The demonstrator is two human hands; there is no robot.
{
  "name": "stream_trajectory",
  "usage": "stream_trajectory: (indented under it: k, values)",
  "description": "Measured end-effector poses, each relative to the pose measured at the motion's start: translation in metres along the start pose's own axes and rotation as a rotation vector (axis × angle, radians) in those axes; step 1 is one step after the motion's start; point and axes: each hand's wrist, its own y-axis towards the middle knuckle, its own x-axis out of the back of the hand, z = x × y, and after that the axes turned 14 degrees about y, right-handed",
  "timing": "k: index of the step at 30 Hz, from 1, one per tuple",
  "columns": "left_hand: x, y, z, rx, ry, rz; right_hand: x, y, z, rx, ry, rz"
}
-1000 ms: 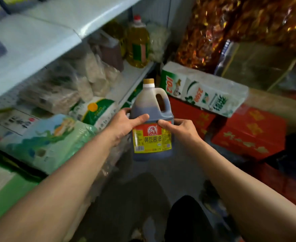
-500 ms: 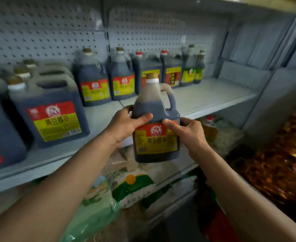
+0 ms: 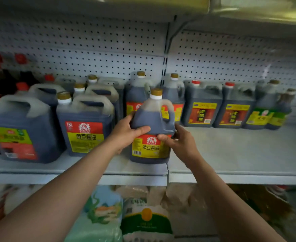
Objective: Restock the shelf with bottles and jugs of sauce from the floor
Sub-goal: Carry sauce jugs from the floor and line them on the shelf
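Jug: a dark soy sauce jug [image 3: 151, 126] with a gold cap and a red-and-yellow label stands upright at the front edge of the grey shelf [image 3: 231, 154], over the seam between two shelf boards; whether its base rests on the board cannot be told.
Left hand: the left hand [image 3: 126, 131] grips the jug's shoulder, thumb laid across the front.
Right hand: the right hand [image 3: 180, 142] holds the jug's right side, thumb pressed on the label's top edge.
Neighbours: a larger jug with the same label [image 3: 85, 124] stands just to the left; red-capped jugs [image 3: 218, 105] line the back right.
Below: bagged goods [image 3: 146, 219] fill the lower shelf.
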Motion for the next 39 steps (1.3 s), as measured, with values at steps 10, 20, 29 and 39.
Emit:
stream_trajectory:
  k: [10,20,29,39]
  values:
    - [0.005,0.059,0.012,0.026,0.073,-0.101,-0.024,0.076,-0.014,-0.081,0.048,0.08]
    - [0.011,0.102,0.015,0.094,0.23,-0.159,-0.04,0.124,-0.03,-0.062,0.025,0.062]
    - [0.011,0.105,0.018,0.126,0.269,-0.173,-0.044,0.129,-0.036,-0.1,0.056,0.064]
    - [0.003,0.087,0.001,0.267,0.432,-0.203,-0.034,0.101,-0.006,-0.163,-0.18,0.003]
